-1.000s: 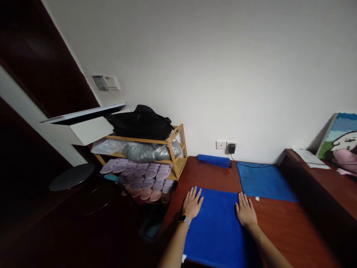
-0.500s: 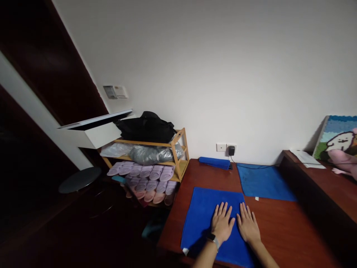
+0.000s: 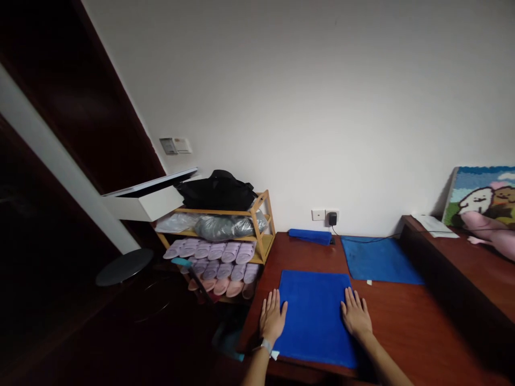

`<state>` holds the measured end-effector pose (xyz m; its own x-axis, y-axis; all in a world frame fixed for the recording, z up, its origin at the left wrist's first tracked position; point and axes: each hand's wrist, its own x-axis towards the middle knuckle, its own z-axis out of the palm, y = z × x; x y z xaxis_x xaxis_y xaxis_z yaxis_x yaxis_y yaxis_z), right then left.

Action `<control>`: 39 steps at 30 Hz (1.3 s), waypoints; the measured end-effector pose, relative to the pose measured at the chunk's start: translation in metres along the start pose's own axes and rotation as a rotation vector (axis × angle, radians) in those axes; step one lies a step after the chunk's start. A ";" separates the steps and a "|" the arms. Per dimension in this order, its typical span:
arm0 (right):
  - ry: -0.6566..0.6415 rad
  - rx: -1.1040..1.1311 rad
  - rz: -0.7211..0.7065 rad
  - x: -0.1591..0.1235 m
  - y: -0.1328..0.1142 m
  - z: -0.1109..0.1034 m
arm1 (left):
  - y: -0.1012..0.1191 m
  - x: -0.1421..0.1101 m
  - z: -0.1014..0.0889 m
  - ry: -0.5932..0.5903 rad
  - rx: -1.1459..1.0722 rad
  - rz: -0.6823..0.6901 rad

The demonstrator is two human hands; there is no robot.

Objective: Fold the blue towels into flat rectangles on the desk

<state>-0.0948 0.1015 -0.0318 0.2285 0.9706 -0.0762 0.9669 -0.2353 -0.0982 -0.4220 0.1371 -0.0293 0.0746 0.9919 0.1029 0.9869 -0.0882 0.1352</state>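
Note:
A bright blue cloth (image 3: 314, 316) lies spread flat on the reddish-brown wooden table (image 3: 406, 327). On its left edge rests my left hand (image 3: 272, 319), fingers stretched out, with a watch on the wrist. My right hand (image 3: 356, 312) lies flat over the right edge, its fingers extended too. Neither hand grips anything. A small white tag (image 3: 274, 355) sticks out at the cloth's near left corner, by my left wrist.
Farther back lie another blue cloth (image 3: 380, 260) and a folded blue cloth (image 3: 309, 236) near a plugged-in black adapter (image 3: 332, 218). Left of the table stands a wooden rack (image 3: 263, 225) with slippers and a black bag (image 3: 217, 192). A raised ledge (image 3: 478, 268) borders the right side.
My left hand has slid left from the middle of the cloth to its left edge. The right hand stays at the right edge. The view has shifted slightly.

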 end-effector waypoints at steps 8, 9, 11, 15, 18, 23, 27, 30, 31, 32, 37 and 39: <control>0.068 0.029 -0.034 -0.070 0.011 0.028 | 0.056 -0.038 -0.013 0.118 -0.139 0.150; 0.065 0.015 -0.038 -0.074 0.012 0.030 | 0.078 -0.049 -0.012 0.087 -0.172 0.238; 0.060 -0.015 -0.064 -0.080 0.014 0.031 | 0.128 -0.068 -0.009 0.006 -0.247 0.470; 0.052 -0.039 -0.122 -0.082 0.016 0.025 | 0.207 -0.084 0.002 -0.121 -0.350 0.591; 0.054 -0.042 -0.116 -0.082 0.016 0.023 | 0.214 -0.083 0.007 -0.137 -0.336 0.549; 0.076 0.023 -0.047 -0.080 0.011 0.023 | 0.136 -0.074 0.002 -0.095 -0.174 0.432; 0.095 0.063 -0.038 -0.079 0.009 0.023 | 0.048 -0.065 -0.012 -0.071 -0.043 0.184; 0.098 0.075 -0.032 -0.078 0.009 0.022 | 0.001 -0.064 -0.014 -0.031 0.000 0.088; 0.095 0.070 -0.030 -0.077 0.009 0.021 | -0.008 -0.064 -0.012 -0.014 0.002 0.086; 0.090 0.061 -0.027 -0.078 0.009 0.020 | -0.015 -0.065 -0.010 0.004 0.000 0.092; 0.116 0.062 -0.017 -0.090 0.012 0.026 | -0.019 -0.067 0.003 0.062 -0.015 0.116; 0.142 0.074 -0.057 -0.099 0.015 0.033 | -0.020 -0.065 0.002 0.045 -0.025 0.114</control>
<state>-0.1064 -0.0001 -0.0583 0.1926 0.9787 0.0719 0.9689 -0.1780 -0.1720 -0.4461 0.0747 -0.0408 0.1795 0.9702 0.1629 0.9684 -0.2034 0.1445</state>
